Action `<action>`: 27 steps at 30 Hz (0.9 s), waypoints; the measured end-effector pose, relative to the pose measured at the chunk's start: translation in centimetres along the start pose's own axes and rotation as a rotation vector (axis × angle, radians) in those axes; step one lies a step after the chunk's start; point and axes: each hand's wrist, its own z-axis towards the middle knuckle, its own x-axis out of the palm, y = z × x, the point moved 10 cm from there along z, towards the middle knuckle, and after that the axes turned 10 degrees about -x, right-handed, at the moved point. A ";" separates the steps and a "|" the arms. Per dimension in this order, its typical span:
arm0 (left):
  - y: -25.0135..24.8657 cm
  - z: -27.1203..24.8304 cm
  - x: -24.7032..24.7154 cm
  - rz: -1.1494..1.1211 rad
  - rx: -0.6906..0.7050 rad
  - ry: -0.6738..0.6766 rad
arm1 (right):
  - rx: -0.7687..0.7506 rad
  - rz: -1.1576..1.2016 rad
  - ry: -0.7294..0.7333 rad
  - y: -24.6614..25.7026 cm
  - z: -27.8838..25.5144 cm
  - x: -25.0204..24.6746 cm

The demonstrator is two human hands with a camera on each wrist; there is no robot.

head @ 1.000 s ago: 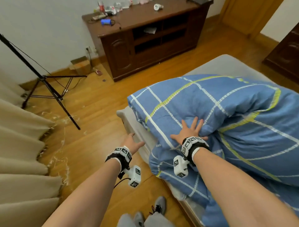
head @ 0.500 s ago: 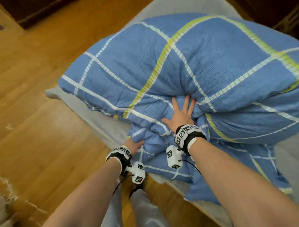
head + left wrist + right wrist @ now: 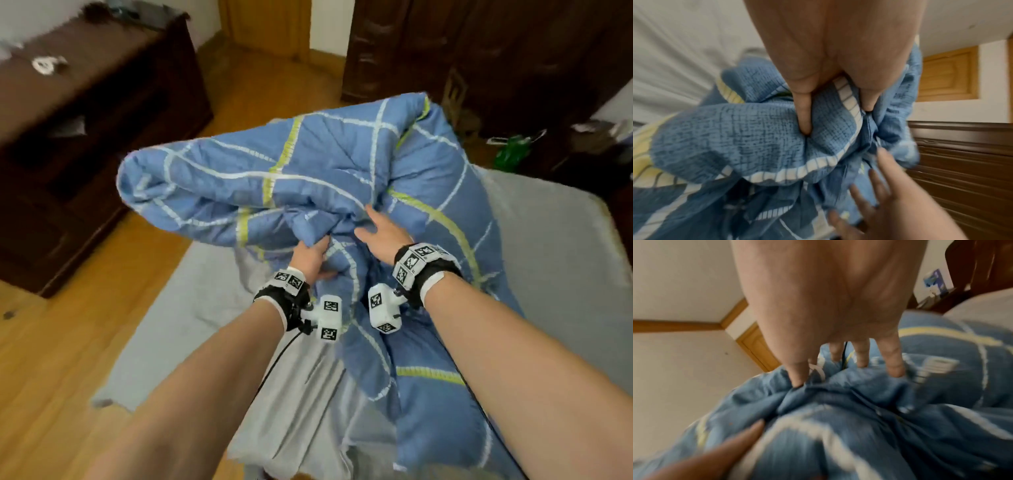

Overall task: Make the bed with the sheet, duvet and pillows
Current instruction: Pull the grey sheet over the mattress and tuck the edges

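Here, both hands are working the blue checked duvet [image 3: 308, 178], which is bunched and raised off the grey sheet [image 3: 191, 308] covering the mattress; one tail is trailing down over the near edge of the bed.

- Left hand [image 3: 310, 257]: fingers are digging into a fold, with the cloth puckering round them in the left wrist view. A firm clutch.
- Right hand [image 3: 385, 231]: fingers are lying spread and nearly straight, with the tips pressing into the bundle. More steadying than gripping.
- Pillows: none in sight.

Risks, as I judge them:
- The weight is hanging mostly from one hand, so a shake could be pulling the fold free and dropping the heap.
- The duvet is gathered mid-body, not by a corner or hem, so spreading from here is likely leaving it twisted or crosswise.
- The hanging tail is dragging on the sheet and may be rucking it, or slipping onward to the wooden floor [image 3: 68, 342].
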 end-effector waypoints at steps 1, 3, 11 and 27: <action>-3.4 0.4 2.4 -0.118 0.011 0.046 | -0.024 0.030 -0.018 -0.7 -0.2 -2.5; -9.4 1.3 7.0 -0.219 0.068 0.112 | -0.031 0.102 -0.049 -2.4 -1.0 -6.4; -8.9 1.9 13.0 0.110 0.090 0.019 | 0.194 -0.085 -0.055 -13.4 -3.6 -7.0; 13.5 3.5 4.7 0.500 -0.275 0.041 | 0.580 0.252 0.103 -19.7 -15.6 13.0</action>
